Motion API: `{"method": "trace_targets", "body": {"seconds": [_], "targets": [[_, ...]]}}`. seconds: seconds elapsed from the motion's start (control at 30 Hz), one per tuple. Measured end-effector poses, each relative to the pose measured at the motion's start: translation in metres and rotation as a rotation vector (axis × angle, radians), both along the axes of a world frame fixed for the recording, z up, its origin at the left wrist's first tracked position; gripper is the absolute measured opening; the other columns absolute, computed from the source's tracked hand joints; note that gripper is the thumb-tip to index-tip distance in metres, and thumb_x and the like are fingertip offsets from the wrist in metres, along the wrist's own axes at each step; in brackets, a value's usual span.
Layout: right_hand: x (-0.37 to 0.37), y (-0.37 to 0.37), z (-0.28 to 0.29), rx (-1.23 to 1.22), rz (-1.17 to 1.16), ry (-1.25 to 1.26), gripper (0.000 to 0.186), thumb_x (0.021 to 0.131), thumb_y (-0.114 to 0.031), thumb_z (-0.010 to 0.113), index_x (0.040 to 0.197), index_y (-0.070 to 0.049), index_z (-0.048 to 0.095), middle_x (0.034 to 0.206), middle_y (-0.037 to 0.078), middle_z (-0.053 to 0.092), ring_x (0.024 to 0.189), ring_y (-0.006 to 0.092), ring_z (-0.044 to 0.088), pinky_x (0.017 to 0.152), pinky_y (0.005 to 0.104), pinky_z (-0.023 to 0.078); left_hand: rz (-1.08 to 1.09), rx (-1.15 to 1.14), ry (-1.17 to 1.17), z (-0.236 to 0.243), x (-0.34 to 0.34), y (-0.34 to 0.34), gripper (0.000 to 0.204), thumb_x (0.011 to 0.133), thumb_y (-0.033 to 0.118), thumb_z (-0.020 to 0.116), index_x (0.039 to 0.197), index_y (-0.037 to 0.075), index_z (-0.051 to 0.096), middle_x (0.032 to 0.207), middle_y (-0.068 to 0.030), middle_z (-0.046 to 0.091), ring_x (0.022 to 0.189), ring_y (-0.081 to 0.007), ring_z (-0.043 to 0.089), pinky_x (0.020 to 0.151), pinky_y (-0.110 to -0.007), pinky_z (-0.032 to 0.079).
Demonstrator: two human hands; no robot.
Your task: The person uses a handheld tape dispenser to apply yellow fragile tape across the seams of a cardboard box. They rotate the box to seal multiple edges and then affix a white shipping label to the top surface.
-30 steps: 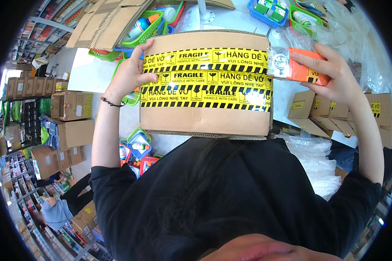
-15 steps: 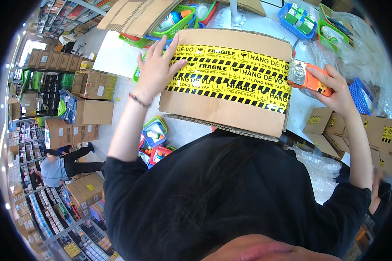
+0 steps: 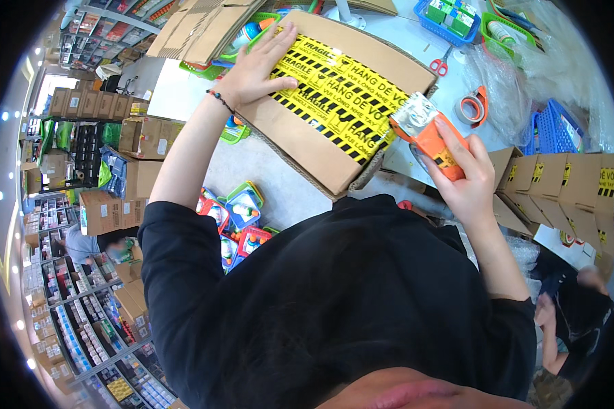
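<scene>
A cardboard box (image 3: 295, 145) lies slantwise on the white table, with rows of yellow-and-black warning tape (image 3: 338, 95) across its top. My left hand (image 3: 262, 67) rests on the box's left side, fingers stretched out and thumb apart on the tape. In my right hand (image 3: 465, 162) is an orange tape dispenser (image 3: 428, 133), its front end over the right edge of the box where the tape strips end. Whether the dispenser touches the box I cannot tell.
Red-handled scissors (image 3: 441, 65) and another orange tape dispenser (image 3: 472, 108) lie right of the box. Beyond are a blue basket (image 3: 450, 28), a green basket (image 3: 505, 34) and bubble wrap (image 3: 580, 75). Flattened cardboard (image 3: 198, 31) is stacked at far left; open cartons (image 3: 552, 184) stand at right.
The box has turned clockwise and shifted away to the left, my left hand staying on it. My right hand has brought the tape dispenser left and nearer. Scissors and the second dispenser now show.
</scene>
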State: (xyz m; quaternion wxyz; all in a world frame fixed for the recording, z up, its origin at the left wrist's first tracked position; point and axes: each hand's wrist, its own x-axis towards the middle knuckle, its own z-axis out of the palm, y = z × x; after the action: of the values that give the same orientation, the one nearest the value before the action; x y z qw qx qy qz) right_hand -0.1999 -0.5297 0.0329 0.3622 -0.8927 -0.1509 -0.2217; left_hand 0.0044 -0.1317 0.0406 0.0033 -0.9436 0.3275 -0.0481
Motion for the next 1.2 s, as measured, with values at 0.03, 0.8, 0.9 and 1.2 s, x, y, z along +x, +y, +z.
{"method": "trace_targets", "body": {"seconds": [0.03,0.8,0.9,1.2], "targets": [[-0.001,0.002,0.009,-0.029,-0.011,0.003,0.066,0.071,-0.015,0.088,0.134,-0.019,0.069,0.079,0.007,0.041,0.067,0.0237,0.048,0.063,0.0361,0.046,-0.044,-0.044,0.019,0.0,-0.001,-0.004,0.103,0.084,0.073,0.063,0.164,0.022,0.024,0.17,-0.0059,0.025,0.158,-0.0304,0.017,0.119,-0.068,0.019],[-0.048,-0.049,0.026,-0.144,0.015,-0.064,0.061,0.072,-0.017,0.088,0.131,-0.02,0.072,0.08,0.006,0.042,0.067,0.021,0.049,0.063,0.035,0.046,-0.178,-0.102,0.254,0.014,0.006,-0.013,0.103,0.086,0.068,0.061,0.164,0.012,0.024,0.168,-0.0254,0.017,0.157,-0.041,0.014,0.126,-0.047,0.015],[-0.044,-0.051,0.017,-0.179,0.019,-0.012,0.06,0.074,-0.016,0.086,0.132,-0.02,0.071,0.079,0.006,0.041,0.068,0.0214,0.048,0.063,0.0349,0.046,-0.19,-0.09,0.193,0.009,0.014,-0.007,0.098,0.088,0.065,0.06,0.164,0.014,0.024,0.169,-0.0221,0.018,0.157,-0.0395,0.014,0.126,-0.048,0.015],[-0.045,-0.053,-0.013,-0.071,0.022,-0.021,0.056,0.076,-0.023,0.081,0.131,-0.027,0.071,0.082,0.005,0.048,0.073,0.0224,0.056,0.064,0.0355,0.05,-0.08,0.084,0.018,0.009,-0.129,-0.144,0.1,0.09,0.051,0.066,0.164,0.007,0.017,0.171,-0.0176,0.016,0.158,-0.0341,0.013,0.121,-0.062,0.019]]}}
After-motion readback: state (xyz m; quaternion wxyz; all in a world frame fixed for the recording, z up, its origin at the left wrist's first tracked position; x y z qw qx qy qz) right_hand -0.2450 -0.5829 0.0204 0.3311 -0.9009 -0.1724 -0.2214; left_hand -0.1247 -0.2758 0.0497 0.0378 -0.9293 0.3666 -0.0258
